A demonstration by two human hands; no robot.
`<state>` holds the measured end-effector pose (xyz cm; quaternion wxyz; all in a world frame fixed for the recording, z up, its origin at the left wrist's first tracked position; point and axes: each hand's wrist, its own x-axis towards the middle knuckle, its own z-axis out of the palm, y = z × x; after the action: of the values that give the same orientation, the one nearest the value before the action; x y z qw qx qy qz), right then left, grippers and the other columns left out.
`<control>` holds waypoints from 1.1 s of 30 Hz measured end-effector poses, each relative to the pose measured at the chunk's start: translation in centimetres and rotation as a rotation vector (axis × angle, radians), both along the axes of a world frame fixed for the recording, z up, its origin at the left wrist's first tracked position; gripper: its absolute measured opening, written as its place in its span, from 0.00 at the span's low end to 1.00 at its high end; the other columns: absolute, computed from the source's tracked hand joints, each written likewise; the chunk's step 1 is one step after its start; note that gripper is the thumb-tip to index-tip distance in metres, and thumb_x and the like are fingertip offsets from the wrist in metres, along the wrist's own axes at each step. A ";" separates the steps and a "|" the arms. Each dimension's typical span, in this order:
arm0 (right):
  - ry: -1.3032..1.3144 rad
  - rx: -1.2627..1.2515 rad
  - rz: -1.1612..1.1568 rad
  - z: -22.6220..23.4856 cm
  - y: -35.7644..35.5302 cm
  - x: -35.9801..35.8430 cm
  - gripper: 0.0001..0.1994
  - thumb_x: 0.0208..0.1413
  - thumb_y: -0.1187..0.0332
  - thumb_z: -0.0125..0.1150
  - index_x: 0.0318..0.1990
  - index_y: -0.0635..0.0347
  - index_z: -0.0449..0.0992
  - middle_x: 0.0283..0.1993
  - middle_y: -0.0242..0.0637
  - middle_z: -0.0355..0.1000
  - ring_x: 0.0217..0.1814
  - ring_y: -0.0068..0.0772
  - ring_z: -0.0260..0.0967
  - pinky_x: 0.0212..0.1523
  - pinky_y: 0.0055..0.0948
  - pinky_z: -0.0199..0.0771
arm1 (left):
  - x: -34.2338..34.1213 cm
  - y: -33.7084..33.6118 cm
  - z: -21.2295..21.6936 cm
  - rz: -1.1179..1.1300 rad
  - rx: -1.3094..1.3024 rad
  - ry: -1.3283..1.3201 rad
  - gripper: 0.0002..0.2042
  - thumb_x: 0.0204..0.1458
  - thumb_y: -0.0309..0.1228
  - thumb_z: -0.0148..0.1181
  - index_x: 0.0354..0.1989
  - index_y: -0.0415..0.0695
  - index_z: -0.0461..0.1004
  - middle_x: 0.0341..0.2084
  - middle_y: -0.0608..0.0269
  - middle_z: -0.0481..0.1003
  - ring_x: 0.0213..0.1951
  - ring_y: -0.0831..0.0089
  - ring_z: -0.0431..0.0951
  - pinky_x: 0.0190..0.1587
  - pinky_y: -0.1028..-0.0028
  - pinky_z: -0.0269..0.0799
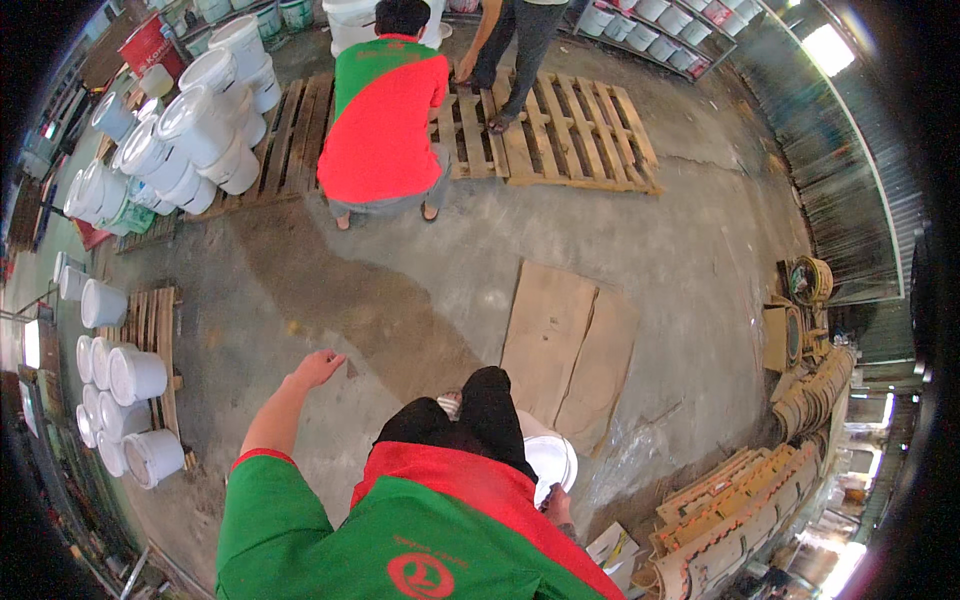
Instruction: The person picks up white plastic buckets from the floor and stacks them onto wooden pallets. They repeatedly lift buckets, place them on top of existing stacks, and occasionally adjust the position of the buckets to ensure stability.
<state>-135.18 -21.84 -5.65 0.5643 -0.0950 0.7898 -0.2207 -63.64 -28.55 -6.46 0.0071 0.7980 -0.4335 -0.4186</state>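
Note:
On my right side hangs a white plastic bucket (549,459), partly hidden behind my leg and shirt. My right hand (559,507) is closed at its near edge; whether it grips the rim or a handle I cannot make out. Out to the left, my left hand (320,369) is held away from my body over the concrete floor, its fingers loosely curled and nothing visible in them. Flattened brown cardboard (560,345) lies on the floor just ahead of the bucket.
Ahead, a co-worker in a red and green shirt (385,120) squats by wooden pallets (575,130); another person (530,45) stands there. Stacked white buckets (200,125) fill the far left, more buckets (137,376) the left. Cardboard pieces (740,490) lie right, beside clear plastic film (632,455).

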 end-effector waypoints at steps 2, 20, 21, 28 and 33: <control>-0.020 0.004 0.010 -0.4 -6.2 -0.6 0.16 0.61 0.56 0.53 0.24 0.54 0.67 0.14 0.29 0.55 0.11 0.27 0.53 0.13 0.30 0.56 | -0.2 -5.7 0.5 -0.017 -0.010 0.008 0.30 0.60 0.59 0.48 0.47 0.40 0.78 0.46 0.44 0.79 0.52 0.46 0.76 0.54 0.54 0.71; 0.232 -0.172 0.756 -2.2 -51.8 -0.7 0.14 0.59 0.61 0.53 0.30 0.65 0.74 0.17 0.37 0.66 0.16 0.32 0.66 0.17 0.36 0.63 | -7.4 -39.9 7.6 0.035 -0.021 0.121 0.31 0.62 0.58 0.44 0.47 0.39 0.77 0.46 0.41 0.77 0.51 0.44 0.76 0.52 0.54 0.71; 0.291 -0.191 0.806 -2.8 -53.3 -0.9 0.14 0.59 0.62 0.52 0.30 0.65 0.74 0.17 0.36 0.66 0.16 0.31 0.65 0.16 0.35 0.61 | -7.4 -41.7 7.8 0.066 -0.053 0.155 0.30 0.63 0.57 0.44 0.46 0.39 0.77 0.45 0.41 0.77 0.50 0.44 0.76 0.52 0.54 0.71; 0.250 -0.136 0.749 -2.9 -67.0 1.3 0.15 0.58 0.61 0.51 0.26 0.64 0.71 0.16 0.35 0.65 0.14 0.32 0.61 0.16 0.37 0.59 | -4.3 -46.9 3.2 0.096 0.072 0.170 0.29 0.64 0.56 0.42 0.45 0.39 0.78 0.43 0.40 0.77 0.49 0.43 0.76 0.52 0.54 0.71; 0.161 0.042 0.602 1.2 -76.7 6.2 0.16 0.59 0.58 0.50 0.27 0.62 0.72 0.16 0.32 0.62 0.13 0.29 0.59 0.15 0.34 0.58 | -2.9 -44.5 -1.8 0.104 0.170 0.200 0.29 0.65 0.55 0.39 0.54 0.43 0.75 0.53 0.42 0.74 0.57 0.45 0.72 0.59 0.54 0.67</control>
<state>-128.96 -98.50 -4.43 0.5420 -0.3301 0.7726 -0.0192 -66.50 -73.09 -8.26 0.0042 0.7715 -0.3515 -0.5303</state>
